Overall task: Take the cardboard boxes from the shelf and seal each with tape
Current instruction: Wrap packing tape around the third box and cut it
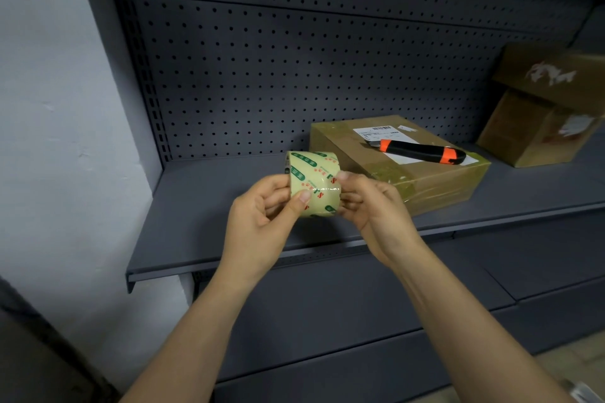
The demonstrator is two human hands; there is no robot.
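A dark grey pegboard back panel [294, 59] fills most of the view, with a white wall [49, 108] to its left. A grey metal shelf [212, 206] juts out from the panel, and lower shelves of the same grey show beneath it.

At the far right of the shelf two cardboard boxes are stacked. The upper box [550, 72] sits tilted on the lower box [523, 134] and carries a torn white patch. The lower one has a pale label that is too blurred to read.

Nearer the middle, a flat cardboard box [425, 180] lies on the shelf with glossy tape bands across its top and near corner. Its white shipping label [376, 132] shows a barcode and lines of small print that cannot be read. A black and orange utility knife [422, 151] rests on top of this box, lying across the label.

In front of the flat box, above the shelf, both hands hold a roll of clear tape [314, 183]. It is printed with green and red characters too small to make out. The left hand [262, 216] has its grip pinched on the roll, thumb on the outer face and fingers curled behind. The right hand [373, 206] pinches the opposite side, thumb at the roll's upper edge.
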